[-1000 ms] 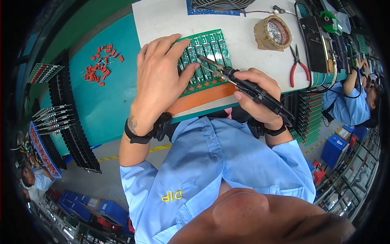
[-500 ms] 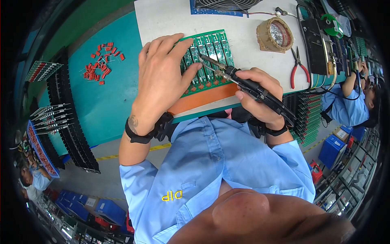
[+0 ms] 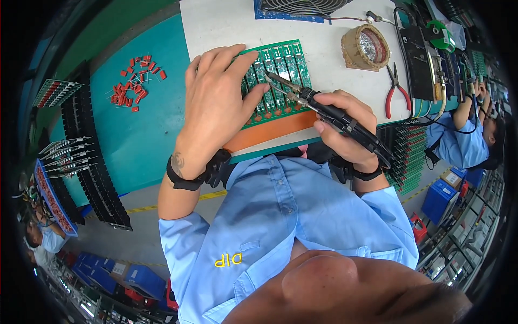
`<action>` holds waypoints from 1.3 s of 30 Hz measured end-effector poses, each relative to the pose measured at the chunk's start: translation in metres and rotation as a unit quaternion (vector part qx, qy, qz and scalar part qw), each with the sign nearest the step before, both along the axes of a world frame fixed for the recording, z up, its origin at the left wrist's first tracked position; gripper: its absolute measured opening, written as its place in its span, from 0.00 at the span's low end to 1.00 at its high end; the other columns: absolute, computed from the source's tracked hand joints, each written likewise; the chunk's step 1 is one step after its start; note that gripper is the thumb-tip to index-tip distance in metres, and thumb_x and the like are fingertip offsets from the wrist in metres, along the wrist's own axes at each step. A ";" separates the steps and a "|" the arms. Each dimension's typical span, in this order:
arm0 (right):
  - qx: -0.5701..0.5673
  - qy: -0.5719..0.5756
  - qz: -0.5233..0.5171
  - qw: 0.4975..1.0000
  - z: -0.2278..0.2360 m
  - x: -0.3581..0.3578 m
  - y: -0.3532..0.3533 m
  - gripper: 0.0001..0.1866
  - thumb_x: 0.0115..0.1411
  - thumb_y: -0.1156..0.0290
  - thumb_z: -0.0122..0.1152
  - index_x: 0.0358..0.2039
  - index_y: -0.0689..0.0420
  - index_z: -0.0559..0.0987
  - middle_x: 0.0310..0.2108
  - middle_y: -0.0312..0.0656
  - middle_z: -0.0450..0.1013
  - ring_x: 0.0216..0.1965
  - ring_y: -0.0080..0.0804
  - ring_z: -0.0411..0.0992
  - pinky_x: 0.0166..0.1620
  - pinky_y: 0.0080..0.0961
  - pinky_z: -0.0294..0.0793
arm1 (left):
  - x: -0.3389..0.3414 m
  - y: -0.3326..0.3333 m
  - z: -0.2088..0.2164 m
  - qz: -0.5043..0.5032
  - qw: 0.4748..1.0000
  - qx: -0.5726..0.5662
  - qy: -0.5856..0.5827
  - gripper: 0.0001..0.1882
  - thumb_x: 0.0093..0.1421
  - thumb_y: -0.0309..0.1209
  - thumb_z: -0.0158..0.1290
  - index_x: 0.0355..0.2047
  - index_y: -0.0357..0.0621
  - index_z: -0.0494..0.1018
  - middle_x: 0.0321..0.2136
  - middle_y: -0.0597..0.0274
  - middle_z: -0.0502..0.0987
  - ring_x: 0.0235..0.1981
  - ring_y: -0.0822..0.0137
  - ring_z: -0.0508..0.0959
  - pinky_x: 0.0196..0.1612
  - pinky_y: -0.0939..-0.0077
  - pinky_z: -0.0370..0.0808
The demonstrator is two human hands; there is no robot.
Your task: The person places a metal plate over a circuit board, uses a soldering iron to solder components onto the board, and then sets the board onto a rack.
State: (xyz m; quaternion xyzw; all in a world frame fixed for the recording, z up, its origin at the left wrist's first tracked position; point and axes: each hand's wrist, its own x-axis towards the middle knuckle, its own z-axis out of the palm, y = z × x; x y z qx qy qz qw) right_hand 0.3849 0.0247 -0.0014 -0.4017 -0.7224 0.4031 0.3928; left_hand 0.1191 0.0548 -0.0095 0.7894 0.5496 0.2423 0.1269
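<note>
A green panel of several slim circuit boards [image 3: 292, 66] lies on a white sheet on the bench. My left hand [image 3: 218, 97] rests over the panel's left part, fingers stretched out, with thumb and forefinger apart. Under the palm, that side of the panel is hidden. In my right hand [image 3: 349, 113] is a black soldering iron [image 3: 360, 135] with a thin metal tube alongside its tip. The tip points at the middle of the boards, close to my left thumb; whether it touches is too small to tell. An orange strip [image 3: 270, 133] runs along the panel's near edge.
Loose red components [image 3: 129, 89] lie on the green mat at left, beside black racks [image 3: 94, 146]. A brown round pot [image 3: 349, 48], red-handled pliers [image 3: 397, 93] and a green spool [image 3: 441, 35] stand at right. A fan [image 3: 302, 5] is at the far edge. Other people work at both sides.
Almost nothing differs. The whole view has shifted very slightly; both hands, the soldering iron and the boards keep the same places relative to each other.
</note>
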 end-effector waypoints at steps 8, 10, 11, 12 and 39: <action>-0.014 0.005 -0.006 1.000 0.002 0.005 -0.004 0.23 0.54 0.80 0.70 0.52 0.66 0.80 0.33 0.43 0.77 0.33 0.29 0.75 0.39 0.23 0.72 | -0.001 0.001 -0.001 -0.001 1.000 0.000 0.001 0.26 0.55 0.37 0.70 0.54 0.44 0.81 0.57 0.56 0.79 0.60 0.53 0.73 0.66 0.53 0.64; -0.015 0.001 -0.005 1.000 0.005 0.006 -0.005 0.23 0.54 0.80 0.70 0.52 0.66 0.80 0.33 0.43 0.77 0.33 0.29 0.75 0.39 0.23 0.72 | -0.001 0.001 -0.001 -0.003 1.000 -0.001 -0.003 0.26 0.55 0.37 0.70 0.54 0.44 0.81 0.57 0.56 0.78 0.60 0.53 0.73 0.66 0.53 0.64; -0.016 -0.003 -0.005 1.000 0.006 0.006 -0.006 0.23 0.54 0.79 0.70 0.52 0.66 0.80 0.33 0.43 0.76 0.34 0.29 0.75 0.39 0.23 0.72 | -0.001 0.000 -0.001 -0.003 1.000 -0.001 -0.003 0.26 0.55 0.37 0.70 0.54 0.44 0.81 0.57 0.56 0.78 0.60 0.53 0.73 0.66 0.53 0.64; -0.017 -0.006 -0.004 1.000 0.007 0.006 -0.006 0.23 0.55 0.79 0.71 0.52 0.66 0.80 0.32 0.43 0.76 0.34 0.29 0.75 0.39 0.23 0.72 | -0.001 0.000 -0.002 -0.002 1.000 -0.002 -0.003 0.26 0.55 0.37 0.70 0.54 0.44 0.80 0.57 0.56 0.78 0.60 0.53 0.73 0.66 0.51 0.63; -0.018 -0.011 0.024 0.999 0.001 -0.009 0.001 0.22 0.54 0.79 0.71 0.50 0.65 0.81 0.32 0.43 0.78 0.32 0.30 0.76 0.37 0.25 0.73 | -0.012 -0.006 0.005 0.018 0.999 -0.017 0.027 0.25 0.58 0.36 0.68 0.55 0.45 0.80 0.60 0.56 0.78 0.63 0.50 0.74 0.70 0.48 0.61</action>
